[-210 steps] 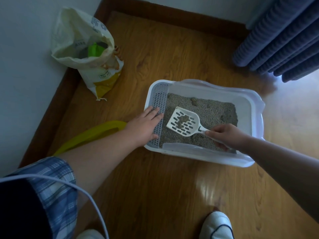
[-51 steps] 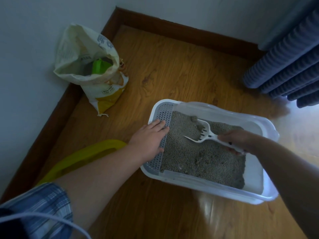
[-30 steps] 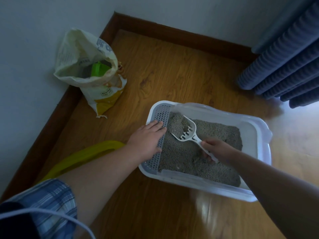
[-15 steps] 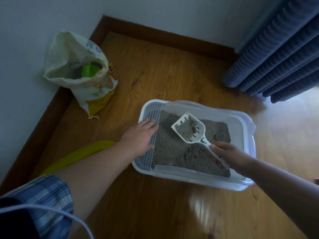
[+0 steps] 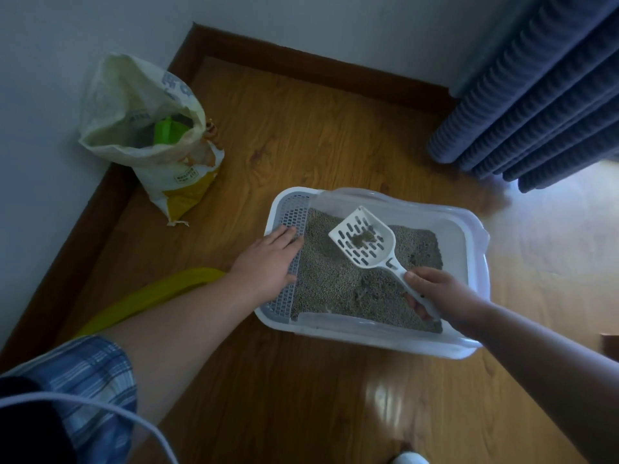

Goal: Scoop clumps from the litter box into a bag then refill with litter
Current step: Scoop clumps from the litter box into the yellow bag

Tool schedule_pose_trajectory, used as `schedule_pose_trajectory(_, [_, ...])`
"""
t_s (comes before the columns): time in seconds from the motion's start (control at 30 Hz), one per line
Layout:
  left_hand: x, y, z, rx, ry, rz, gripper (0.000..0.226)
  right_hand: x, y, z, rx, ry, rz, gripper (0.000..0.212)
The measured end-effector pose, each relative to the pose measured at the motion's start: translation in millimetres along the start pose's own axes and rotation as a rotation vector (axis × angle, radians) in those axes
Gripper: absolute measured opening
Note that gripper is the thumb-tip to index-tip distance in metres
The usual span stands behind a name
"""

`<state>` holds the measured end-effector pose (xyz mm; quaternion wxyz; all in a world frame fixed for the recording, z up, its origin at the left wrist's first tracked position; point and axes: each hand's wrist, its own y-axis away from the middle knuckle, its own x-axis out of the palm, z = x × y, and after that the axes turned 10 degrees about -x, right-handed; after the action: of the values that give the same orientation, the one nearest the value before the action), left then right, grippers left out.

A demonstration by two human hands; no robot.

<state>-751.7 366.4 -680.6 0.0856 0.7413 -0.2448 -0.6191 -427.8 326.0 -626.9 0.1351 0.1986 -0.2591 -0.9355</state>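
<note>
scooping unfinished: clump held in scoop, gripped by right hand; box steadied at 9 o'clock by flat left hand; bagging and refilling judged outstanding.

I see a dim, bluish room. Daylight enters below the curtain at the right and glares on the wooden floor there. My right hand is backlit and dark. The skirting board bows towards the edges, and detail is soft.

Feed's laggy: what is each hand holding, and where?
The right hand grips the white scoop by its handle; the left hand lies flat on the litter box grate, holding nothing.
</note>
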Motion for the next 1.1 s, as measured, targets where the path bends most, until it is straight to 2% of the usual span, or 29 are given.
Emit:
schedule_pose_trajectory(0.23, [1.8, 2.3, 2.1, 0.005, 0.0, -0.005, 0.08, -2.4, 7.4, -3.6, 0.033, 0.036, -0.035, 0.033])
schedule_pose_trajectory(0.4, [-9.5, 20.4, 10.2, 0.035, 0.019, -0.041, 0.068, 10.4, 9.3, 12.7, 0.025, 0.091, -0.013, 0.039])
schedule_pose_trajectory(0.5, [-24.0, 41.5, 34.3, 0.016, 0.026, -0.105, 0.059, 36.8, 8.1, 36.7, -0.031, 0.161, 0.032, 0.036])
schedule_pose_trajectory(0.67, [-45.8, 92.9, 109.8, -0.14, -0.004, -0.157, 0.053, 102.7, -4.2, 87.5, -0.151, 0.33, 0.183, 0.04])
schedule_pose_trajectory(0.83, [-44.1, 159.1, 178.7, -0.336, 0.024, -0.175, 0.05, 181.8, -20.8, 121.4, -0.329, 0.604, 0.334, 0.029])
schedule_pose_trajectory(0.93, [-34.3, 189.8, 209.0, -0.44, 0.043, -0.178, 0.051, 223.0, -26.7, 123.4, -0.563, 0.939, 0.342, 0.02])
schedule_pose_trajectory(1.0, [-27.3, 206.9, 221.2, -0.483, 0.047, -0.163, 0.051, 243.9, -30.1, 119.6, -0.7, 1.13, 0.349, 0.017])
schedule_pose_trajectory(1.1, [-16.8, 225.6, 228.6, -0.481, 0.052, -0.109, 0.05, 265.4, -32.5, 114.6, -0.79, 1.306, 0.357, 0.011])
